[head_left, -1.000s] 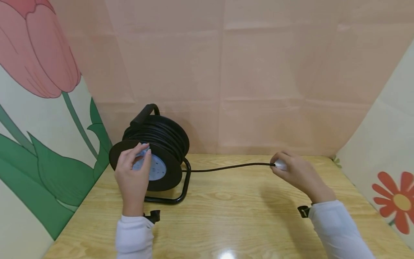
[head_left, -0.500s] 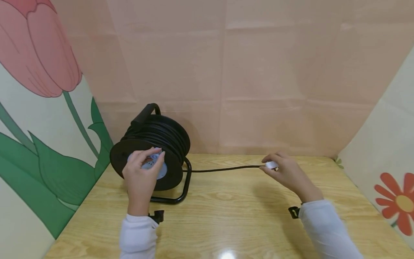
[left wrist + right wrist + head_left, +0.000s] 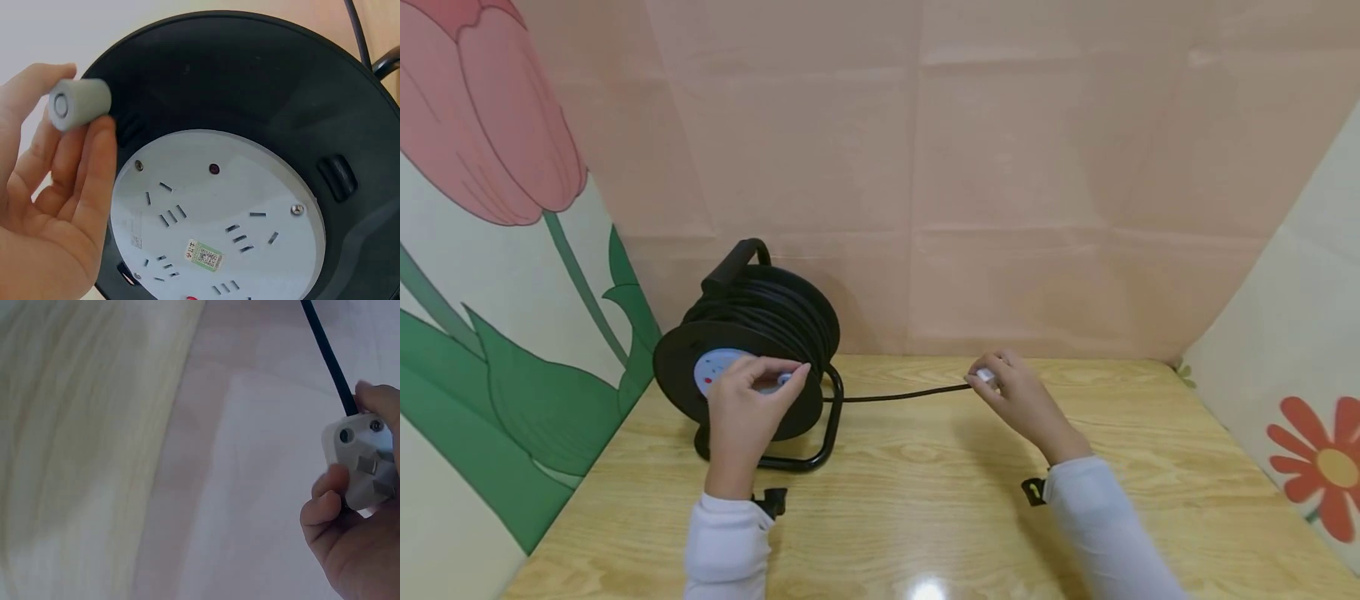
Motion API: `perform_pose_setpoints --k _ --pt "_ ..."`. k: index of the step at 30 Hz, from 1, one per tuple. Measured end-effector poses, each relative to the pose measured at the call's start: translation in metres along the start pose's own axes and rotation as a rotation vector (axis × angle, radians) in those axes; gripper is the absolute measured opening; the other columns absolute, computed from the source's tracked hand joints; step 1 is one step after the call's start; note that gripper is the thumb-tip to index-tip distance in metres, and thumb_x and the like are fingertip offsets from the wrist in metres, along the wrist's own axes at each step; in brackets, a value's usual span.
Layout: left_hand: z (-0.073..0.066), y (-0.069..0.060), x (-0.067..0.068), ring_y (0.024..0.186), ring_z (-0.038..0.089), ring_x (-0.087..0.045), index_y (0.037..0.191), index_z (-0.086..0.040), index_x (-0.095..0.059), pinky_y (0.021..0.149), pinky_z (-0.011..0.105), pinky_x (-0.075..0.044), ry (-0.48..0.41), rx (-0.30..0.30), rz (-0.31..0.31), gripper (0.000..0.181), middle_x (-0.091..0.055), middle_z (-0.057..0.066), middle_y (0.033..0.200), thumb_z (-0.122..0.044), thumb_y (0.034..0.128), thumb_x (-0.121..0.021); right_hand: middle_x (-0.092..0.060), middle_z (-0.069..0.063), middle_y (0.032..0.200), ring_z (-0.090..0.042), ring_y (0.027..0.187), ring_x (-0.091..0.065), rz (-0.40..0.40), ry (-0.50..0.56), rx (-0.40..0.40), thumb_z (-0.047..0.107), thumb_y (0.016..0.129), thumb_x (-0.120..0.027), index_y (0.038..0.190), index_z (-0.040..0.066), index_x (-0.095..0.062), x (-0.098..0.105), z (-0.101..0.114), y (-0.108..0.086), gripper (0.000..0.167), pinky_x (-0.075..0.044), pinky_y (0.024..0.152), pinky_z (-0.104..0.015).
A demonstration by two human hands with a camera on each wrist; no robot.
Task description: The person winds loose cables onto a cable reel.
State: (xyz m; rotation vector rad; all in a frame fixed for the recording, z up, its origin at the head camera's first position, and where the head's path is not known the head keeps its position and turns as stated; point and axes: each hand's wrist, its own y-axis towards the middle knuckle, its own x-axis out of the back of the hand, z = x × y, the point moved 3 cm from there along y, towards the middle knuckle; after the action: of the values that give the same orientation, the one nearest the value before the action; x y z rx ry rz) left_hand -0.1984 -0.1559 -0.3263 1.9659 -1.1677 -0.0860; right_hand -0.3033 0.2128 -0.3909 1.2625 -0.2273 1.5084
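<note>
A black cable reel (image 3: 700,333) stands at the left of the table in the head view, cable wound round its drum. Its socket panel (image 3: 206,169) shows pin slots in the left wrist view. My left hand (image 3: 741,421) pinches a small grey winding knob (image 3: 87,103) near the rim of the reel's face, between thumb and fingers. To the right, my right hand (image 3: 1018,408) grips a white plug (image 3: 359,465) with its metal pins bare. From that plug a black cable (image 3: 902,397) runs low over the table to the reel.
The reel stands on a black tube frame (image 3: 831,429) with a carrying handle (image 3: 730,267) on top. Wooden table (image 3: 910,517) lies under both hands. A pinkish backdrop (image 3: 925,167) rises behind, and printed flower panels flank both sides.
My left hand has carried the knob rightward and down across the reel's face, and the panel has turned. My right hand has moved left with the plug, so the stretch of loose cable is shorter.
</note>
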Motion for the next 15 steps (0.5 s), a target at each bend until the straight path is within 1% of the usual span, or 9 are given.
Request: perform_pose_setpoints --k 2,4,7,9,12,15 --pt "0.0 -0.001 -0.001 0.073 0.006 -0.06 0.083 -0.019 -0.08 0.064 0.027 -0.053 0.017 0.026 0.037 0.018 -0.065 -0.008 0.08 -0.037 0.0827 -0.084 -0.055 -0.009 0.109 -0.021 0.083 -0.053 0.004 0.044 -0.01 0.023 0.099 -0.066 0.103 0.016 -0.066 -0.006 0.002 0.002 0.008 -0.05 0.065 -0.035" --pt "0.001 -0.001 -0.002 0.072 0.007 -0.06 0.082 -0.02 -0.08 0.062 0.028 -0.053 0.032 0.059 0.076 0.018 -0.065 -0.007 0.079 -0.037 0.0822 -0.084 -0.052 -0.012 0.112 -0.023 0.086 -0.05 0.027 0.085 -0.031 0.02 0.096 -0.069 0.104 0.016 -0.065 -0.012 0.003 0.003 0.01 -0.049 0.067 -0.036" --pt "0.002 -0.002 -0.005 0.072 0.008 -0.061 0.081 -0.021 -0.079 0.062 0.031 -0.054 0.044 0.118 0.151 0.016 -0.066 -0.007 0.08 -0.035 0.0818 -0.085 -0.048 -0.014 0.114 -0.025 0.09 -0.047 0.086 0.133 -0.058 0.015 0.09 -0.075 0.109 0.017 -0.063 -0.019 0.004 0.005 0.022 -0.048 0.069 -0.036" --pt "0.002 -0.002 -0.007 0.073 0.01 -0.061 0.08 -0.02 -0.079 0.063 0.032 -0.054 0.048 0.144 0.207 0.014 -0.066 -0.006 0.081 -0.033 0.0822 -0.085 -0.048 -0.013 0.11 -0.024 0.089 -0.048 0.134 0.146 -0.058 0.013 0.089 -0.077 0.112 0.016 -0.062 -0.024 0.003 0.005 0.027 -0.049 0.069 -0.035" --pt "0.002 -0.003 -0.01 0.073 0.012 -0.061 0.079 -0.02 -0.079 0.063 0.033 -0.053 0.083 0.151 0.282 0.011 -0.066 -0.006 0.08 -0.028 0.0828 -0.084 -0.052 -0.01 0.105 -0.022 0.084 -0.051 0.195 0.161 -0.05 0.015 0.091 -0.077 0.113 0.015 -0.063 -0.029 0.005 0.004 0.026 -0.051 0.065 -0.031" --pt "0.002 -0.005 -0.013 0.071 0.012 -0.06 0.079 -0.018 -0.079 0.062 0.032 -0.052 0.129 0.121 0.33 0.008 -0.067 -0.005 0.08 -0.023 0.0828 -0.084 -0.059 -0.007 0.103 -0.019 0.078 -0.055 0.234 0.186 -0.039 0.022 0.092 -0.075 0.116 0.018 -0.062 -0.033 0.01 0.004 0.027 -0.052 0.06 -0.03"
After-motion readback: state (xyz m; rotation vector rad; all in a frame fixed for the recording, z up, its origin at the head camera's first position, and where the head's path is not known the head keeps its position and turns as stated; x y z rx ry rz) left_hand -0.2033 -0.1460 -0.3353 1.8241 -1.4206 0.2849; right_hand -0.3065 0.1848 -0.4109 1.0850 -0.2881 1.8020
